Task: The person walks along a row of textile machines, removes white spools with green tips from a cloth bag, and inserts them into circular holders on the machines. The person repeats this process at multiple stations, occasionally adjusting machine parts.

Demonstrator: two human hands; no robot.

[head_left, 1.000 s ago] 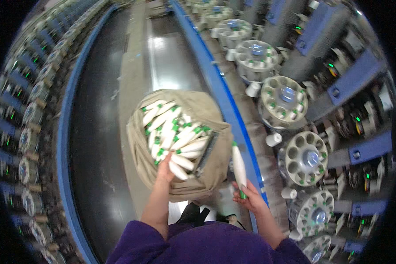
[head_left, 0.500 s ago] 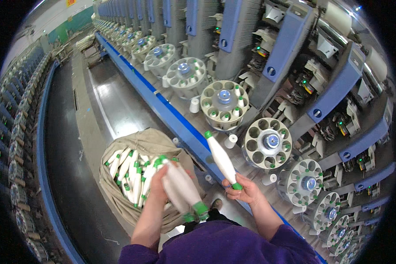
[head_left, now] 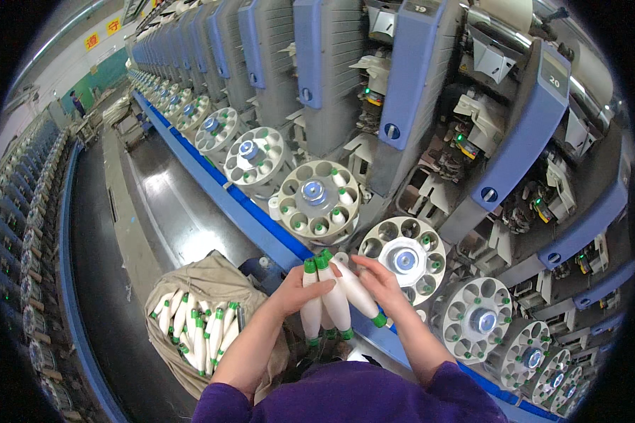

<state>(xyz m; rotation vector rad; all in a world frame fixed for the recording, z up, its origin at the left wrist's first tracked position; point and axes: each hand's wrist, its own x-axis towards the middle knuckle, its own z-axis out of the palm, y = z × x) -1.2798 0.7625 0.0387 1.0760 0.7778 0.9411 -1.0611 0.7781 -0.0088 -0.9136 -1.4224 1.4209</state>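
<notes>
Open cloth sack [head_left: 226, 271] sits left of and below the left hand [head_left: 300, 292], with loose bobbins [head_left: 215, 331] heaped in it. I have that hand wrapped round a bundle of bobbins [head_left: 335, 303], thumb across the front: at least three, close to upright, overlap hides the exact count. Just right of the bundle, one tilted bobbin [head_left: 358, 292] leans top-left to bottom-right, lying between it and the right hand [head_left: 382, 282]. Right fingers are up at its upper end; can't tell if they're gripping. Round carousel [head_left: 404, 261] is just right of the right hand, several pockets unfilled; a second carousel [head_left: 314, 194] is above both hands. My read: the step is sorting a handful, two-handed. Next move calls for a steady left squeeze and a clean right pinch, no slipping between smooth bodies. Bobbins look clean: white, fat in the middle, tapered, green at both ends.
</notes>
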